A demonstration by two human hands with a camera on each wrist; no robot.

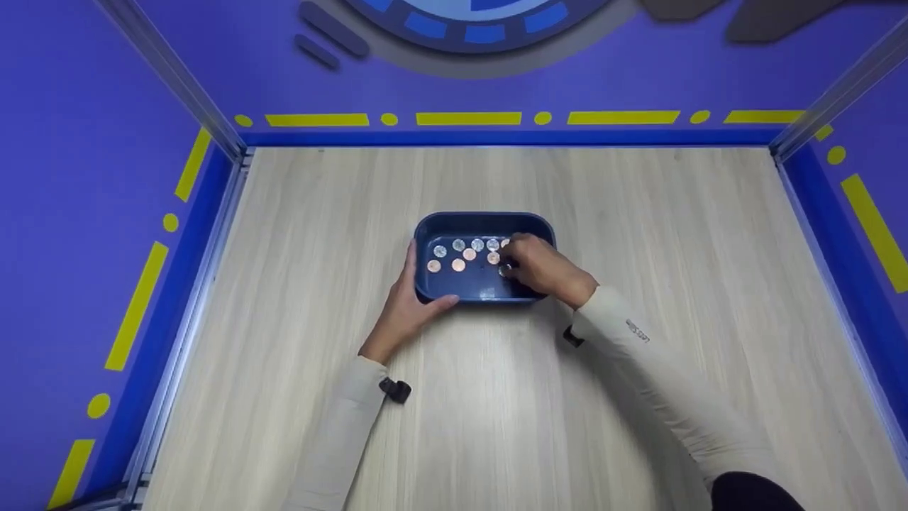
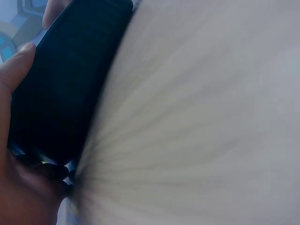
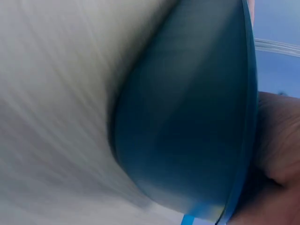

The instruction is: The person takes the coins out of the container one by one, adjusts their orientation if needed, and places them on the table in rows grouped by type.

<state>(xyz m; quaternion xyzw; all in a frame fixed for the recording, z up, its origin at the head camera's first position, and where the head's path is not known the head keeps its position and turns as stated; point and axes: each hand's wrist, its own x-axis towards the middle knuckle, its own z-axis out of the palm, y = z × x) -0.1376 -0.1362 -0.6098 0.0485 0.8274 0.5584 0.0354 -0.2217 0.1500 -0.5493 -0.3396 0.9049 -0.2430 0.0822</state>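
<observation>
A dark blue tray (image 1: 482,217) sits mid-table in the head view. Inside lie several coins, silver ones (image 1: 459,245) in a back row and copper ones (image 1: 458,265) in front. My left hand (image 1: 416,294) grips the tray's near left corner, thumb along the front wall and fingers up the left side. My right hand (image 1: 511,265) reaches into the tray from the right, its curled fingertips pinching a silver coin (image 1: 505,270) on the floor. The left wrist view shows the tray's dark outer wall (image 2: 70,79) against my left hand (image 2: 14,75). In the right wrist view, the tray wall (image 3: 187,117) hides the coins.
The pale wood table (image 1: 638,397) is enclosed by purple walls (image 1: 85,177) with yellow markings at the left, back and right. Metal rails (image 1: 213,234) run along its side edges.
</observation>
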